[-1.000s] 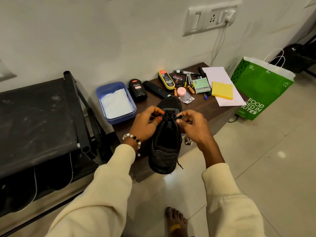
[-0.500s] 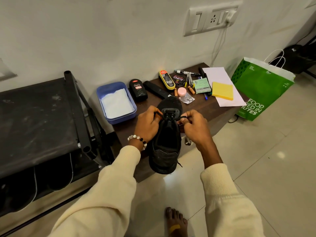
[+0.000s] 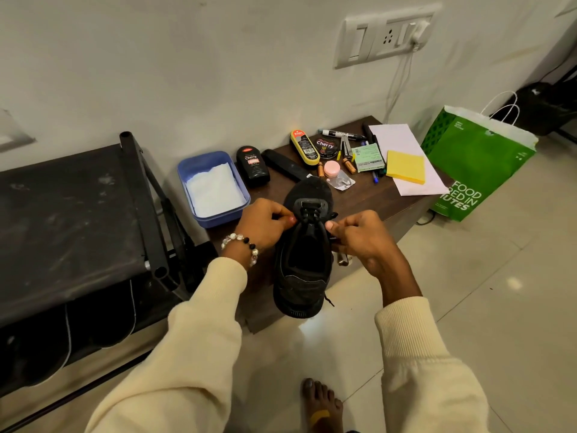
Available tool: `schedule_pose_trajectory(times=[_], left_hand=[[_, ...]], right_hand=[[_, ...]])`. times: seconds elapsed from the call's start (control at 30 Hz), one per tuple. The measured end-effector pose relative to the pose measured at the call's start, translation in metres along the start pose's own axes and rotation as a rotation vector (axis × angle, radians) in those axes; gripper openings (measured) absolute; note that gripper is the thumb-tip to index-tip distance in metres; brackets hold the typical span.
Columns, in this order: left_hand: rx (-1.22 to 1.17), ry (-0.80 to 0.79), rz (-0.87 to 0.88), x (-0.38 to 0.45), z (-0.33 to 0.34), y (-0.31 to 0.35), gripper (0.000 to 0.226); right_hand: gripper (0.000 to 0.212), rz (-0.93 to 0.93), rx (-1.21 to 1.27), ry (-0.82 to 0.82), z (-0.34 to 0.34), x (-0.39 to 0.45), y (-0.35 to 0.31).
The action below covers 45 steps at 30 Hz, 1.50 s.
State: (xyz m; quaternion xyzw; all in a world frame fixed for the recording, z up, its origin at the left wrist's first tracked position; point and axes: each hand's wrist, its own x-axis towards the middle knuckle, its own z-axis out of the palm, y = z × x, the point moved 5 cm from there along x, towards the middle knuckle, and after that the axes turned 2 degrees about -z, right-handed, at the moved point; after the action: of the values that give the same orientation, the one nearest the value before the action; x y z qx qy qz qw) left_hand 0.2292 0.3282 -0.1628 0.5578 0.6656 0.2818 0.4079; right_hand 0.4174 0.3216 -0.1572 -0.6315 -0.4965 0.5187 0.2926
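A matte black mesh sneaker (image 3: 304, 270), ribbed at the heel, lies on the dark wood-grain table (image 3: 377, 198), heel overhanging the edge. The left hand (image 3: 262, 225) and right hand (image 3: 363, 237) each pinch its thin black lace (image 3: 309, 213); the lace ends vanish under curled fingers.

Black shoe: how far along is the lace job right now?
Done: the lace already crosses the rows nearest the toe of the black shoe. In hand: the left hand and right hand each pinch the lace beside the tongue. Left: no knot or bow shows, and one lace end dangles by the heel, so tying likely remains.
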Motion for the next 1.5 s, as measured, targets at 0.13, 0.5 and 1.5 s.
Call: schedule_pose_trajectory(times=[0.13,0.5,1.5], left_hand=[[-0.055,-0.037,-0.010,-0.010,-0.002,0.001,0.009],[0.162,0.007,-0.003,-0.009,0.004,0.001,0.020],[0.229,0.009,0.146,-0.011,-0.001,0.008,0.031]], right_hand=[[0.009,-0.027,0.033,-0.049,-0.001,-0.008,-0.006],[0.022,0.053,0.206,0.061,-0.001,-0.009,-0.005],[0.025,-0.308,-0.444,0.079,0.008,-0.007,-0.024]])
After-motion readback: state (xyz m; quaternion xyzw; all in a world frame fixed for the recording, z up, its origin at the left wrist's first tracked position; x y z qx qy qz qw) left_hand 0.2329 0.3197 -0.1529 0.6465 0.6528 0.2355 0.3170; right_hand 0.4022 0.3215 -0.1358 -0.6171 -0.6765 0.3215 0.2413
